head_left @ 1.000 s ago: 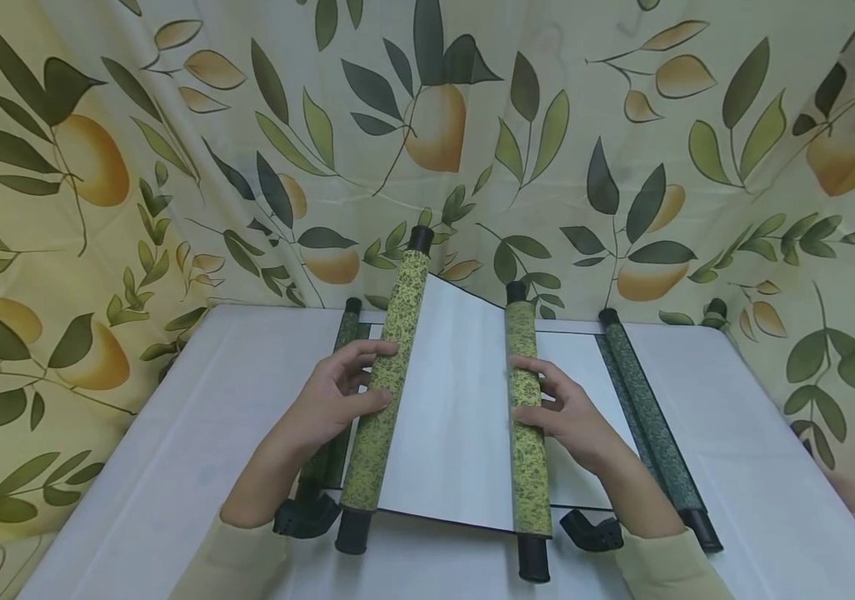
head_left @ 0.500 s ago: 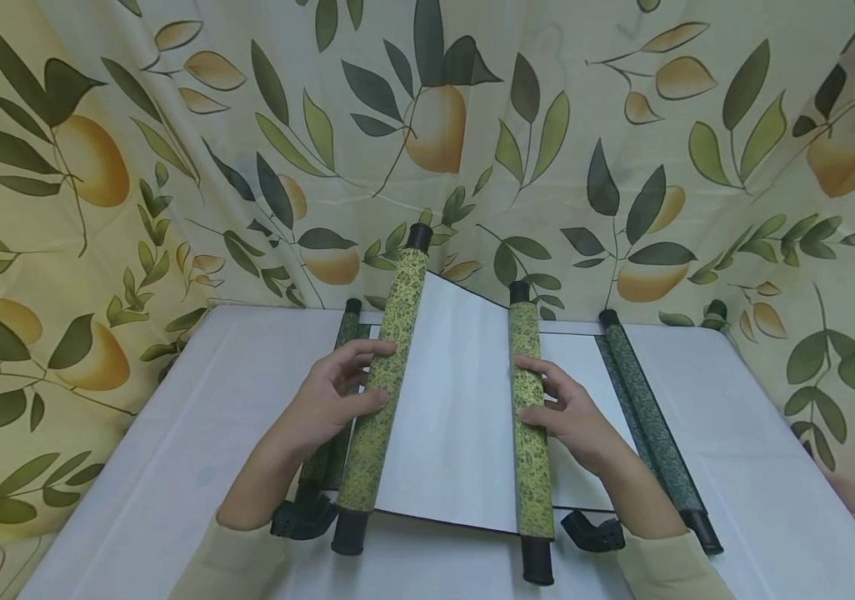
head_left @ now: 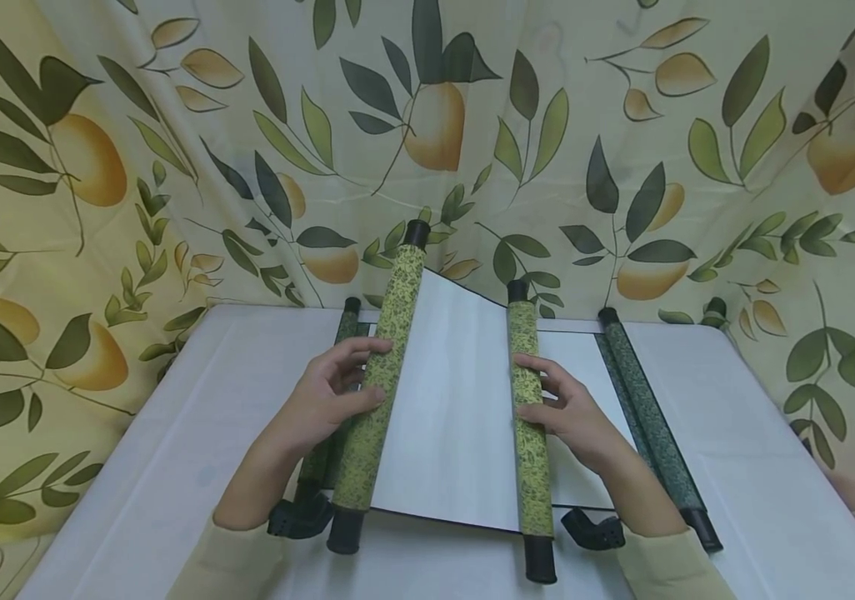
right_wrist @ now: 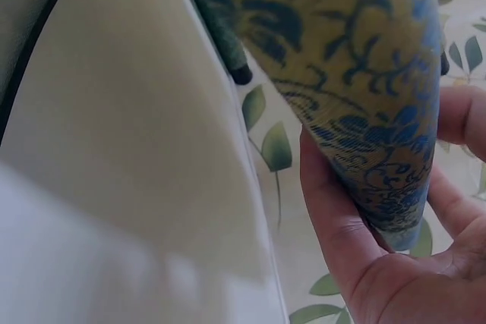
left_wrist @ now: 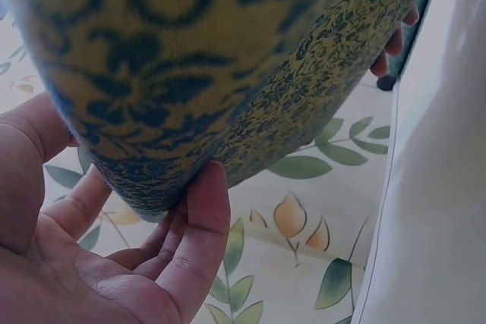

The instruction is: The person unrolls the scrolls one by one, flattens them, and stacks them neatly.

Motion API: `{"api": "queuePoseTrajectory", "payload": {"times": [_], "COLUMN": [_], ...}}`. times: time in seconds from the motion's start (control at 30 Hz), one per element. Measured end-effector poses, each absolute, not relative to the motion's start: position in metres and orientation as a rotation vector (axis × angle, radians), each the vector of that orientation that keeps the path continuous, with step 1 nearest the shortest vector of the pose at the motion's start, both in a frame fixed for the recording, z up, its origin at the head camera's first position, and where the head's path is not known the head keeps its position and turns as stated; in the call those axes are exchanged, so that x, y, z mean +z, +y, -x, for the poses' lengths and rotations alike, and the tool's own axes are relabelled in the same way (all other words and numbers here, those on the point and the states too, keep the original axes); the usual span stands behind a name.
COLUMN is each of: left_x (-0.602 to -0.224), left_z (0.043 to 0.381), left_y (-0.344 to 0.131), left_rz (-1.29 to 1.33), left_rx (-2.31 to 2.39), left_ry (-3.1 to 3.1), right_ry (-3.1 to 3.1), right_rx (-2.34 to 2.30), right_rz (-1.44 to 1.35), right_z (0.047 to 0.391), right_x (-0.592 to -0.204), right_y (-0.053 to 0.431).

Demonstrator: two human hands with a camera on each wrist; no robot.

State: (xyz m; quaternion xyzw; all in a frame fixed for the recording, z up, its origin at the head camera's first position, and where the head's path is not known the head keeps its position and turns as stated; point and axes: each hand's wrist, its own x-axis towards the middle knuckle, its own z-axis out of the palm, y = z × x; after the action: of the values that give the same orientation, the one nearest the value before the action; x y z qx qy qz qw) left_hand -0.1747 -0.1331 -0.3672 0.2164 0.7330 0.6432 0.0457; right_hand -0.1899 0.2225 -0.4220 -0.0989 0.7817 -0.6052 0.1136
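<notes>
A scroll with yellow, dark-patterned backing is held partly unrolled, its white sheet (head_left: pixel 446 408) stretched between two rolls with black end knobs. My left hand (head_left: pixel 315 404) grips the left roll (head_left: pixel 378 400), thumb and fingers around it. On the right roll (head_left: pixel 531 475), my right hand (head_left: pixel 573 417) closes thumb and fingers at mid-length. The left roll's top reaches higher in the head view. Blue scrollwork on the backing (left_wrist: pixel 152 89) fills much of the left wrist view. The right wrist view shows the patterned backing (right_wrist: pixel 372 111) between thumb and fingers.
Underneath, a dark green scroll lies spread on the white-covered table (head_left: pixel 757 417), with its right roll (head_left: pixel 652 425) and white sheet (head_left: pixel 577 483) showing. Black angled pieces (head_left: pixel 592 531) sit by both wrists. A leaf-and-fruit patterned curtain (head_left: pixel 517 167) hangs behind.
The two yellow rolls have drawn slightly apart, the left one shifting left and the right one a little right. Slightly more white sheet shows between them.
</notes>
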Motion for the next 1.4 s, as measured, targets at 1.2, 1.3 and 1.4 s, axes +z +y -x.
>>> {"api": "queuePoseTrajectory", "payload": {"times": [1.2,1.3,1.4], "left_x": [-0.3632,-0.3639,-0.3634], "left_z": [0.1742,0.1746,0.1743], "left_y": [-0.1376,-0.1384,-0.1391], "left_rz": [-0.697,-0.703,-0.705], "left_rx": [1.953,1.951,1.955], "left_ry": [2.275,2.276,2.276], "right_ry": [2.298,2.310,2.309], "right_rx": [-1.773,-1.766,-1.767], "right_rz": [0.244,0.238,0.236], "right_z": [0.1928,0.1924,0.1931], "right_x": [-0.4204,-0.4208,-0.4213], "right_y": [0.2290,0.2297,0.2302]}}
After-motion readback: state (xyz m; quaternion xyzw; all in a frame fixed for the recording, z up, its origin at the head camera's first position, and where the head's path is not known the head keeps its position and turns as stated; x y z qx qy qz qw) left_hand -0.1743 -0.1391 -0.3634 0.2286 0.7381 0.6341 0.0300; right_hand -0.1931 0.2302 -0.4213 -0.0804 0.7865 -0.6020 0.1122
